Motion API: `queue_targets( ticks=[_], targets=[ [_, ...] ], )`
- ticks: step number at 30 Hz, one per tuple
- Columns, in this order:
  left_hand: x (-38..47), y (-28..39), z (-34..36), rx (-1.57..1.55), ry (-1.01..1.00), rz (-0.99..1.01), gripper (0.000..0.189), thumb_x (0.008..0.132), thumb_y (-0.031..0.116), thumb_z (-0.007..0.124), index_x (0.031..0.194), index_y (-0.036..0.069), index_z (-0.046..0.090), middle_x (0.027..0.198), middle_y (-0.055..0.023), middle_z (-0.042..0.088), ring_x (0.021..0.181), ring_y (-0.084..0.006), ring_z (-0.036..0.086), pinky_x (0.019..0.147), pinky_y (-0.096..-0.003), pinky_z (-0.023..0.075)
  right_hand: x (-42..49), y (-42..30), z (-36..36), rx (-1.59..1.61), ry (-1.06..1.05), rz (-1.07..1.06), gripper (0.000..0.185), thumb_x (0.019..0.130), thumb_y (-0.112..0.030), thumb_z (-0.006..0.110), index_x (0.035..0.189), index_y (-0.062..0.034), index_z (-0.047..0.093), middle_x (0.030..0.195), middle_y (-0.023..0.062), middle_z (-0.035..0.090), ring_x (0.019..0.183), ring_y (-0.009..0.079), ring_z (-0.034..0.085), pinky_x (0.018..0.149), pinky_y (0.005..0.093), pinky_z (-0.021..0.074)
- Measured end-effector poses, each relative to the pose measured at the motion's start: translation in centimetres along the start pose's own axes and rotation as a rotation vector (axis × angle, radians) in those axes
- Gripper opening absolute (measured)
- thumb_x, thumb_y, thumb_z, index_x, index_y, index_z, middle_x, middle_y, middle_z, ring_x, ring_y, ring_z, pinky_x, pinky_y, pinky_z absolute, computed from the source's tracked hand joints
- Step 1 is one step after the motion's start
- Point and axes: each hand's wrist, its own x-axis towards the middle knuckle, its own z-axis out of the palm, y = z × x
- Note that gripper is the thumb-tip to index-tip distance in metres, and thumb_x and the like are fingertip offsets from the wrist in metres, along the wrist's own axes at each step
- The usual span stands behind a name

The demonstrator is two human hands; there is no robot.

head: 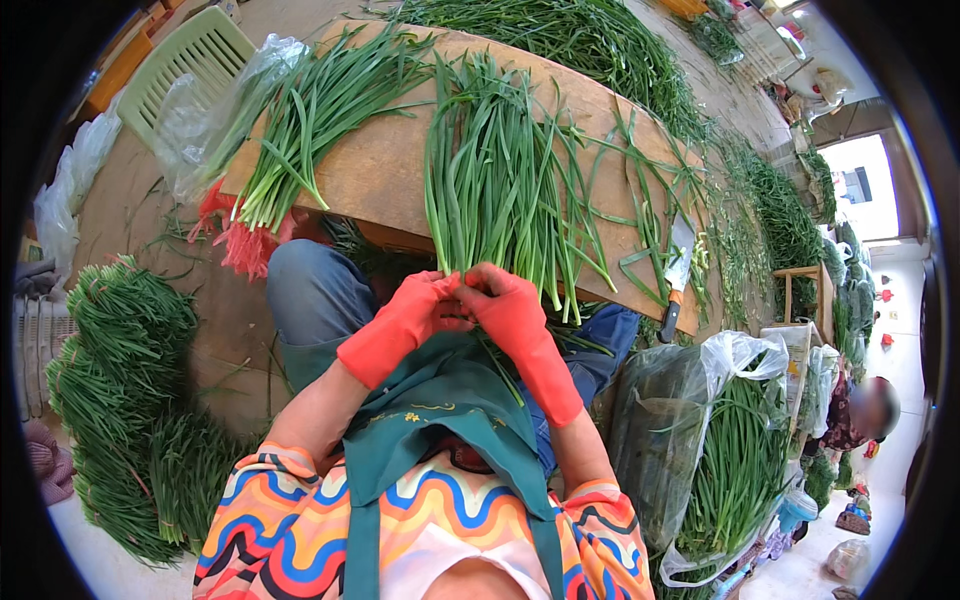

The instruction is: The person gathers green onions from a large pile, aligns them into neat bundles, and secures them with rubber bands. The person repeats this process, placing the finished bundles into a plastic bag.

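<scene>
My left hand [429, 301] and my right hand [499, 296], both in red rubber gloves, meet at the near edge of a wooden table [375, 161]. Their fingertips pinch the pale stem ends of a few garlic chives [456, 244]. Those stalks belong to a loose spread of garlic chives [510, 165] whose leaves point away from me. To the left lies another bunch of chives [330, 112], white ends over the edge. A knife [679, 259] with a black and orange handle rests at the table's right, beside scattered leaves and trimmings.
Tied chive bundles [120, 375] are stacked on the floor at left. A clear plastic bag [731, 457] of chives stands at right. Beyond the table spreads a large chive heap [555, 37]. A green plastic chair [187, 67] is at upper left; a person [844, 416] is at far right.
</scene>
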Motion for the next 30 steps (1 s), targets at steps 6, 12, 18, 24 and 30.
queue_targets(
  ticks=[6, 12, 18, 24, 30],
  targets=[
    [-0.4, 0.9, 0.3, 0.102, 0.07, -0.007, 0.028, 0.083, 0.025, 0.058, 0.102, 0.003, 0.055, 0.086, -0.0112, 0.062, 0.072, -0.0201, 0.062, 0.057, -0.0332, 0.0526, 0.7, -3.2, -2.7, 0.419, 0.233, 0.003, 0.012, 0.08, -0.015, 0.06, 0.079, -0.0034, 0.057, 0.057, 0.0068, 0.057, 0.046, 0.0118, 0.054, 0.042, 0.0231, 0.0412],
    [-0.6, 1.0, -0.7, 0.133, 0.1, 0.016, 0.027, 0.085, 0.025, 0.056, 0.103, 0.004, 0.055, 0.084, -0.0097, 0.061, 0.067, -0.0183, 0.061, 0.056, -0.0329, 0.0524, 3.7, 1.1, -20.1, 1.046, 0.542, -0.456, 0.02, 0.086, -0.029, 0.054, 0.09, -0.0089, 0.055, 0.065, -0.0013, 0.054, 0.054, 0.0083, 0.051, 0.043, 0.0209, 0.0409],
    [-0.5, 0.9, -2.8, -0.327, -0.278, 0.061, 0.027, 0.089, 0.026, 0.048, 0.106, 0.006, 0.051, 0.073, -0.0002, 0.05, 0.056, -0.0123, 0.046, 0.061, -0.033, 0.0444, 4.3, -0.3, -18.4, 0.356, 0.513, 0.207, 0.03, 0.085, -0.036, 0.051, 0.1, -0.0105, 0.057, 0.083, 0.01, 0.063, 0.062, 0.0129, 0.06, 0.047, 0.0216, 0.0437],
    [-1.8, 2.2, -3.3, -0.352, -0.285, 0.124, 0.027, 0.091, 0.026, 0.041, 0.107, 0.008, 0.052, 0.067, 0.0024, 0.04, 0.054, -0.0113, 0.039, 0.061, -0.0295, 0.0395, 6.5, -3.2, -3.2, -0.145, -0.15, 0.31, 0.028, 0.082, -0.027, 0.056, 0.096, -0.0027, 0.059, 0.065, 0.0062, 0.062, 0.052, 0.0113, 0.058, 0.047, 0.0222, 0.0426],
    [-0.9, 1.7, -4.1, -0.261, -0.147, 0.173, 0.029, 0.09, 0.029, 0.045, 0.107, 0.006, 0.048, 0.072, -0.0007, 0.048, 0.062, -0.0145, 0.049, 0.066, -0.0384, 0.0458, 10.7, -1.8, 0.4, -0.463, -0.218, 0.289, 0.026, 0.079, -0.023, 0.058, 0.089, 0.0007, 0.055, 0.061, 0.0064, 0.06, 0.047, 0.012, 0.056, 0.043, 0.0255, 0.0425]
  ],
)
